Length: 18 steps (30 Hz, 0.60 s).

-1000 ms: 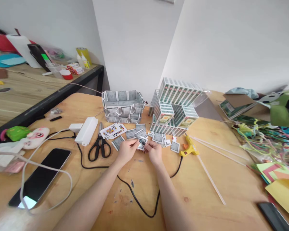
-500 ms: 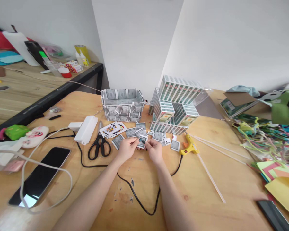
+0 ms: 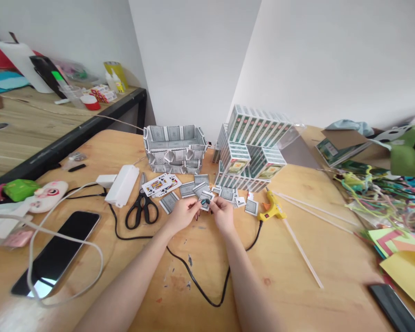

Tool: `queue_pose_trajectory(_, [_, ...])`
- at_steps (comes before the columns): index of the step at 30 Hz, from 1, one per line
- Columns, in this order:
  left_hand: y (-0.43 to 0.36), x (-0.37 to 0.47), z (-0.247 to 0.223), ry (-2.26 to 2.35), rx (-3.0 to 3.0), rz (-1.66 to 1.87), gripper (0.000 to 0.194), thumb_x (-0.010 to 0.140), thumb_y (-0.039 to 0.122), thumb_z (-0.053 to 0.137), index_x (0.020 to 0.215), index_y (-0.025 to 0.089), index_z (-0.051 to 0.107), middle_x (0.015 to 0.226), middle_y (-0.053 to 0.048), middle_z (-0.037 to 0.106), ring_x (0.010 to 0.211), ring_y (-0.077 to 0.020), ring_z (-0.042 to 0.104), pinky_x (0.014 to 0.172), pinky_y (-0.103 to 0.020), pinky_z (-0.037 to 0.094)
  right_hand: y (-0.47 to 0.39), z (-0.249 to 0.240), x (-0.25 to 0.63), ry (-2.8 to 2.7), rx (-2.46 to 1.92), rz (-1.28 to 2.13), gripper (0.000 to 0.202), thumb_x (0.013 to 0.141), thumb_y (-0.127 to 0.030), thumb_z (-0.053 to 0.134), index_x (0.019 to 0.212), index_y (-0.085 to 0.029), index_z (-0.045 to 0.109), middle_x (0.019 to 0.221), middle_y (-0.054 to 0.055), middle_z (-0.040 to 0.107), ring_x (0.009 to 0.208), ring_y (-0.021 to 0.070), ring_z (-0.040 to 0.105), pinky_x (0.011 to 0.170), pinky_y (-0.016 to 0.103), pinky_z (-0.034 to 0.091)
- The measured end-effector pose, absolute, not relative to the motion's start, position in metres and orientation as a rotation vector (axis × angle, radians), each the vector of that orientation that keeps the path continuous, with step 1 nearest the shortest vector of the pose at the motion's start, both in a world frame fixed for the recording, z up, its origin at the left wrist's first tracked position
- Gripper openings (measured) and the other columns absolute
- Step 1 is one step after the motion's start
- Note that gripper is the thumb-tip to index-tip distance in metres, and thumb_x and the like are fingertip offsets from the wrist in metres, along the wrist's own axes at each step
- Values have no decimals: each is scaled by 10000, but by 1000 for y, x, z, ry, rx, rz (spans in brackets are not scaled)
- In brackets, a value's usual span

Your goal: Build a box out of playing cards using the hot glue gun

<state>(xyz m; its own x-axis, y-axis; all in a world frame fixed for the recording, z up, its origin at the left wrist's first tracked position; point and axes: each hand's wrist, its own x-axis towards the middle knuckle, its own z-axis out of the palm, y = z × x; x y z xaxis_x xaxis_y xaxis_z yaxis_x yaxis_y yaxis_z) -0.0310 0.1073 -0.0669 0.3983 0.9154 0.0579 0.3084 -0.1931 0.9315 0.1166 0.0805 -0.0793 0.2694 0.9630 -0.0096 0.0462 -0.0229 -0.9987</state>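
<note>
My left hand and my right hand meet at the middle of the table, thumbs and fingers pinched together on a small piece of playing card. Most of that piece is covered by my fingertips. Just beyond lie several grey-backed card pieces, with a pair of face-up playing cards to their left. Behind them stands an open box-like structure made of folded cards. To its right, card boxes are stacked up in tiers.
Black-handled scissors lie left of my hands, beside a white power block and a phone. A yellow glue gun rests at the right, its black cord looping in front. Coloured papers cover the right edge.
The view has shifted slightly. My fingers have adjusted a little around the card piece, with the thumbs closer together; both hands stay in nearly the same place.
</note>
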Motion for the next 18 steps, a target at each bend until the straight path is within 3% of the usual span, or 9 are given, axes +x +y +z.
queue_pose_trajectory(13, [106, -28, -63, 1004, 1578, 754, 412, 871, 434, 489, 565, 169, 567, 507, 1, 588, 444, -111, 518, 462, -215, 389, 81, -79, 119, -886, -1275, 1111, 325, 641, -467, 705, 560, -191, 555, 504, -40, 492, 498, 102, 376, 519, 253, 299])
queue_pose_trajectory(18, [103, -25, -62, 1028, 1545, 826, 406, 844, 437, 532, 535, 175, 516, 483, 23, 531, 438, -103, 472, 457, -217, 365, 81, -77, 121, -876, -1256, 1139, 328, 628, -468, 719, 566, -192, 554, 504, -44, 487, 495, 98, 373, 517, 249, 296])
